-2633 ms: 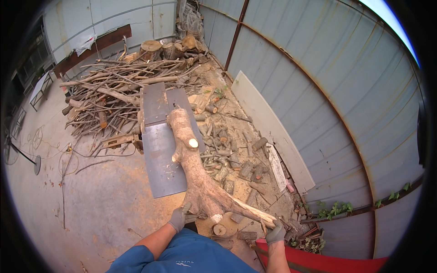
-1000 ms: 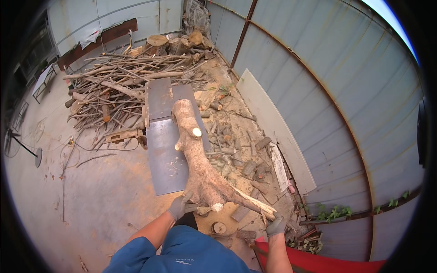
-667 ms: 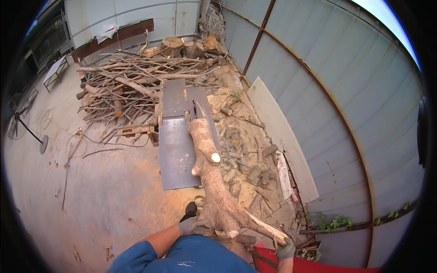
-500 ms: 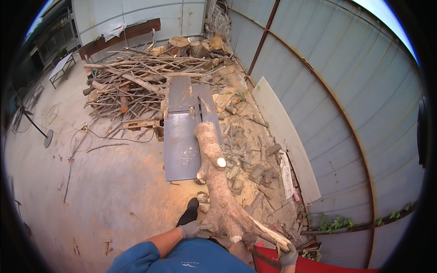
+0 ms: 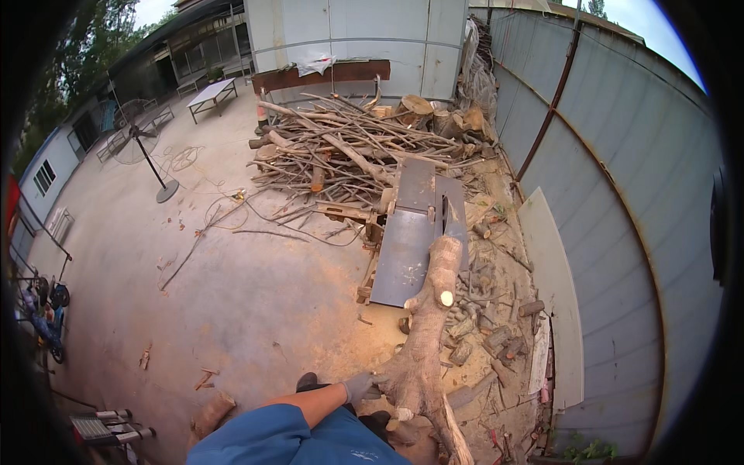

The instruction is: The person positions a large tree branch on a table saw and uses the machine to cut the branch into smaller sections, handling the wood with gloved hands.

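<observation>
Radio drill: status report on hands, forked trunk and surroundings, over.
Left gloved hand at near end of forked trunk; right hand out of view. Trunk's far end over metal table. Cut log pieces lying right of trunk.

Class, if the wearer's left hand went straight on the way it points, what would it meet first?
The left hand points rightward at the forked log, which it would likely meet first; they seem to touch, though depth is unclear.
</observation>
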`<move>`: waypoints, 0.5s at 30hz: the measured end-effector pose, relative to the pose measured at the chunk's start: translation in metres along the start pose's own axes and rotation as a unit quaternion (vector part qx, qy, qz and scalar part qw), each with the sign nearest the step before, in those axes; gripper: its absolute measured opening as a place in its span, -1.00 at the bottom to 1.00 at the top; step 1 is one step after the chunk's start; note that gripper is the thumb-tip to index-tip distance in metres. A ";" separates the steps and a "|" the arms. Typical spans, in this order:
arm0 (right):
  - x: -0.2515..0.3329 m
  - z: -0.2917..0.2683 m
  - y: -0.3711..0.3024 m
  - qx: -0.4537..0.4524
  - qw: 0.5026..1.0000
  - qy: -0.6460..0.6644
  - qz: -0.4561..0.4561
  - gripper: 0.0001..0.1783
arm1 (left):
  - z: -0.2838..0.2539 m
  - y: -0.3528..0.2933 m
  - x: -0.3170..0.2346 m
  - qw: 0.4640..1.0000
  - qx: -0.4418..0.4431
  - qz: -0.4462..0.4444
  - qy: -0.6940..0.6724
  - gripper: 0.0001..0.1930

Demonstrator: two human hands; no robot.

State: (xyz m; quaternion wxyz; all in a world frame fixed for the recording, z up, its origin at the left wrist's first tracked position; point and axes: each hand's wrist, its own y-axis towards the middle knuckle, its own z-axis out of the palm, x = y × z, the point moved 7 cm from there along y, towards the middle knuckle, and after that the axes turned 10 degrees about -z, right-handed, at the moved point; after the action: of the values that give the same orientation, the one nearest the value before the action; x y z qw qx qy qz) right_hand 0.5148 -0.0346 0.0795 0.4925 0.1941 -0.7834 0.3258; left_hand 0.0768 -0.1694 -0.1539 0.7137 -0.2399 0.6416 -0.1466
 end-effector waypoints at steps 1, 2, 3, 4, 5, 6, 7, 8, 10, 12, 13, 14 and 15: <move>-0.006 0.021 0.010 0.057 0.998 -0.018 -0.026 -0.61 | -0.008 -0.003 0.007 0.996 -0.006 -0.024 -0.081 -0.23; -0.010 0.033 0.002 0.076 0.996 -0.038 -0.040 -0.61 | -0.003 -0.006 -0.021 0.985 -0.007 -0.065 -0.157 -0.28; -0.031 0.044 -0.011 0.006 0.985 0.150 0.079 -0.62 | 0.005 -0.002 -0.038 0.978 0.015 -0.091 -0.185 -0.30; -0.036 0.068 -0.014 -0.042 0.924 0.335 0.177 -0.63 | 0.001 -0.014 -0.048 0.968 0.011 -0.114 -0.224 -0.32; -0.032 0.087 -0.011 -0.023 0.923 0.335 0.189 -0.60 | -0.015 -0.021 -0.047 0.951 -0.023 -0.110 -0.288 -0.37; -0.027 0.097 -0.015 -0.022 0.937 0.281 0.204 -0.57 | -0.024 -0.026 -0.046 0.941 -0.034 -0.112 -0.318 -0.40; 0.012 0.117 -0.017 -0.010 0.938 0.282 0.199 -0.55 | -0.035 -0.031 -0.047 0.931 -0.046 -0.112 -0.345 -0.42; 0.043 0.135 -0.022 -0.005 0.939 0.284 0.194 -0.54 | -0.042 -0.035 -0.050 0.893 -0.052 -0.140 -0.425 -0.44; 0.048 0.170 -0.022 -0.017 0.923 0.338 0.182 -0.58 | -0.052 -0.048 -0.041 0.848 -0.052 -0.178 -0.497 -0.47; 0.094 0.219 -0.020 0.023 0.905 0.393 0.158 -0.58 | -0.086 -0.062 -0.035 0.908 -0.018 -0.030 -0.418 -0.45; 0.128 0.242 -0.025 0.044 0.906 0.395 0.146 -0.53 | -0.099 -0.072 -0.027 0.962 -0.036 0.029 -0.268 -0.40; 0.123 0.267 -0.024 0.058 0.885 0.436 0.152 -0.50 | -0.112 -0.082 -0.020 0.986 -0.072 0.090 -0.118 -0.35; 0.148 0.295 -0.022 0.057 0.874 0.460 0.144 -0.50 | -0.116 -0.096 -0.018 0.982 -0.061 0.095 -0.151 -0.30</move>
State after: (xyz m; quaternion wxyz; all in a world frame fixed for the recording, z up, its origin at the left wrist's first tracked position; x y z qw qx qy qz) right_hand 0.2732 -0.2543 0.1304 0.7332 -0.0646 -0.4680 0.4892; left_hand -0.0308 -0.2585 -0.0951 0.7972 -0.2406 0.5537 -0.0006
